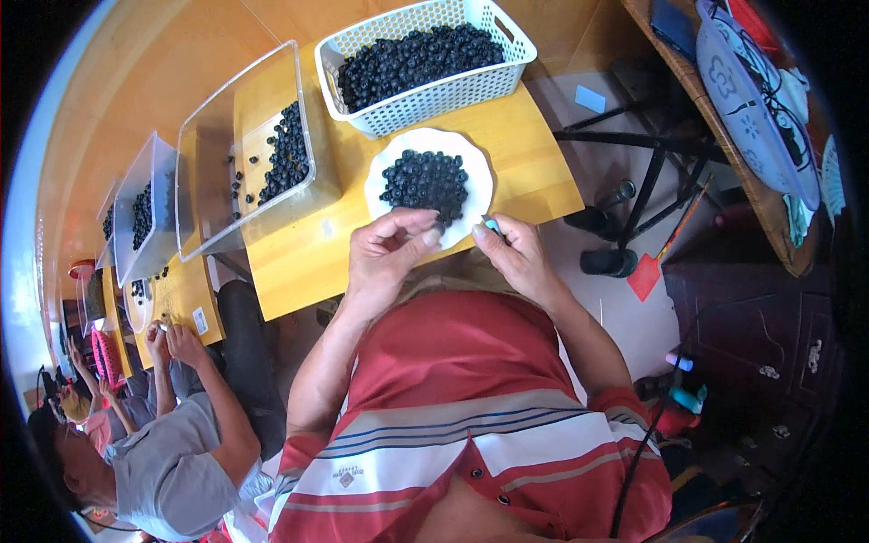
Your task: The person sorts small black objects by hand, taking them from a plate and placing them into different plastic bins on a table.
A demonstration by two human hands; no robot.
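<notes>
Right fingers [520,233] grip a teal object [491,224]. Left fingers [398,220], grasp unclear, curl over the plate [373,185] by the counter's [534,172] near edge.

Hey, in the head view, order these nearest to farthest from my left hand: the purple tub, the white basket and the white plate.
From your left hand:
1. White plate: right at the fingers, just ahead.
2. White basket: farther ahead, beyond the plate.
3. Purple tub: far off, upper right.

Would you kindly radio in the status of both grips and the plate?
Left grip curled by near edge of white plate, contents unclear. Right grip pinching small teal object. Dark balls heaped on plate. Nothing visibly in the way.
</notes>
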